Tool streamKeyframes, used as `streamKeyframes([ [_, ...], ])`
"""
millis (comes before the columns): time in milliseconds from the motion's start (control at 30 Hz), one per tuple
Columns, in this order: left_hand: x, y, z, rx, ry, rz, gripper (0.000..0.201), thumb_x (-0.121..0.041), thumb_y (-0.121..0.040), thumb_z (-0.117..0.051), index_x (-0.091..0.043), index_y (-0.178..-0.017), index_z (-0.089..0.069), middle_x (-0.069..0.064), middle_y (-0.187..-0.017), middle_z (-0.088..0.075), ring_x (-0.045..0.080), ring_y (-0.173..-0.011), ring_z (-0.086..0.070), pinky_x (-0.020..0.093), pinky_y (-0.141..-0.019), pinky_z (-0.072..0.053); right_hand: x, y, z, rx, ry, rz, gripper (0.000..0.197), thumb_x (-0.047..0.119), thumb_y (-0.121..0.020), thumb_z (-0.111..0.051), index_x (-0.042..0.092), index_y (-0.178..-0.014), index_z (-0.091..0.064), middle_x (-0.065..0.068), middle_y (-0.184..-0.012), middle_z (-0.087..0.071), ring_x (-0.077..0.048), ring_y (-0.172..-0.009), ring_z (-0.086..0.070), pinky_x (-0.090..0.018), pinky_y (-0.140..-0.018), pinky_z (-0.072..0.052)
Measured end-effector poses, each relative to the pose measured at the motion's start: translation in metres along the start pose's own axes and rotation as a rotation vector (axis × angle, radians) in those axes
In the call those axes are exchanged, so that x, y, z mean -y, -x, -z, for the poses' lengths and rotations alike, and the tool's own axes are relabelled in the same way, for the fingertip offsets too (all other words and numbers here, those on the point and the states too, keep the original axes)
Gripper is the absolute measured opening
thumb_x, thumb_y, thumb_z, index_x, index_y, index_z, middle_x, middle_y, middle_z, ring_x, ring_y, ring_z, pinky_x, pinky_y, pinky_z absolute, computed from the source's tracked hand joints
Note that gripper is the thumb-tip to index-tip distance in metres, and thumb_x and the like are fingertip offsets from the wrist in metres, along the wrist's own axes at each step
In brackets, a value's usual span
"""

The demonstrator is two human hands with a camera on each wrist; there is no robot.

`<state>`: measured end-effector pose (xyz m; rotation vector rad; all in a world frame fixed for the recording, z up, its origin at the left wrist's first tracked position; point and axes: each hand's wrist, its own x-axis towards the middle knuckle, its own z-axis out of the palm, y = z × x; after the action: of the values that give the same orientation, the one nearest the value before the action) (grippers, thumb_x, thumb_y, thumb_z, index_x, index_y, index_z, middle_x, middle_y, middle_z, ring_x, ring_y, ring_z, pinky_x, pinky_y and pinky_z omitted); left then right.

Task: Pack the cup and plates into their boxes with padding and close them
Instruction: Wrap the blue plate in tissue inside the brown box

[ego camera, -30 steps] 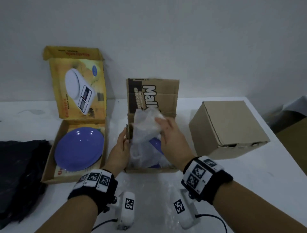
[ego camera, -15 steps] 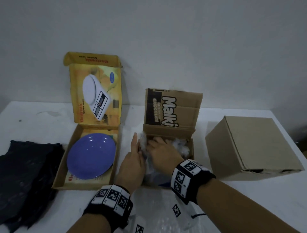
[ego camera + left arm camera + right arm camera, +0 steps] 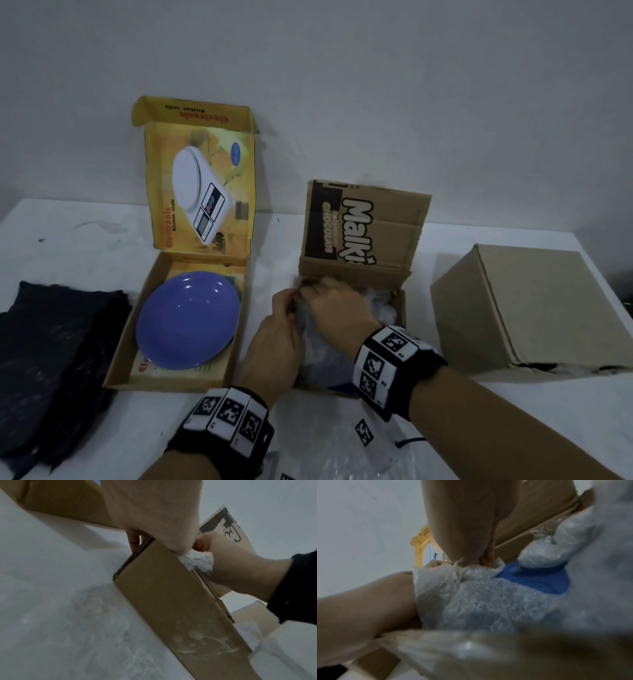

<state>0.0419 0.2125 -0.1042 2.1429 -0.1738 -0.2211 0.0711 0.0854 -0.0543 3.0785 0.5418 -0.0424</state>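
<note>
A brown "Malkist" box [image 3: 399, 310] stands mid-table with its lid [image 3: 368, 229] upright. Inside, bubble wrap [image 3: 488, 599] covers a blue plate [image 3: 536, 577]; only a strip of blue shows. My left hand [image 3: 284, 318] grips the box's left wall [image 3: 171, 595], with a finger [image 3: 133, 542] outside it. My right hand [image 3: 322, 294] pinches the wrap at the far left corner of the box. A purple plate [image 3: 187, 320] lies bare in the open yellow kitchen-scale box [image 3: 126, 349] to the left.
A closed plain cardboard box [image 3: 527, 308] stands at the right. Black padding [image 3: 51, 359] is piled at the left edge of the white table [image 3: 85, 246]. A loose bubble-wrap sheet [image 3: 335, 442] lies in front of the brown box, under my wrists.
My right hand brought the raised bubble wrap down into the brown box and moved to its far left corner. My left hand stays at the box's left wall.
</note>
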Motion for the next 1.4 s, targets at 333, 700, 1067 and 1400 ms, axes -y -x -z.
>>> streamKeyframes([
  [333,-0.001,0.0,0.0,0.011,0.014,-0.02,0.04,-0.033,-0.097,-0.031,-0.043,-0.135,-0.024,0.001,-0.087,-0.061,0.017,-0.073,-0.058,0.032,-0.062,-0.043,-0.006,-0.001,0.014,0.241,-0.347,-0.068,0.04,0.007,-0.088,-0.051,0.007,-0.127,-0.044,-0.013,-0.127,-0.047,-0.03,-0.114,-0.052,-0.041,-0.096,-0.044],
  [700,0.002,0.0,-0.003,-0.003,0.004,0.042,0.032,-0.035,-0.099,-0.03,-0.044,-0.13,-0.025,0.004,-0.095,-0.06,0.02,-0.081,-0.059,0.033,-0.068,-0.042,-0.002,-0.009,0.003,0.502,-0.091,0.019,0.038,0.014,-0.096,-0.043,0.011,-0.134,-0.046,-0.009,-0.138,-0.046,-0.026,-0.127,-0.043,-0.043,-0.107,-0.033],
  [1067,-0.005,0.0,-0.001,-0.06,-0.042,0.027,0.032,-0.021,-0.096,-0.034,-0.029,-0.127,-0.035,0.008,-0.081,-0.063,0.029,-0.072,-0.06,0.043,-0.064,-0.049,-0.013,0.062,0.048,0.155,-0.542,-0.105,0.041,0.006,-0.087,-0.051,0.02,-0.125,-0.056,-0.004,-0.123,-0.057,-0.019,-0.109,-0.053,-0.033,-0.095,-0.044],
  [1400,-0.009,0.008,0.006,-0.072,-0.084,-0.009,0.041,-0.024,-0.101,-0.034,-0.036,-0.14,-0.036,0.012,-0.098,-0.065,0.021,-0.072,-0.05,0.029,-0.067,-0.038,0.027,0.154,-0.004,0.344,-0.282,0.029,0.057,0.024,-0.089,-0.059,0.009,-0.14,-0.04,-0.015,-0.139,-0.046,-0.032,-0.126,-0.044,-0.042,-0.102,-0.036],
])
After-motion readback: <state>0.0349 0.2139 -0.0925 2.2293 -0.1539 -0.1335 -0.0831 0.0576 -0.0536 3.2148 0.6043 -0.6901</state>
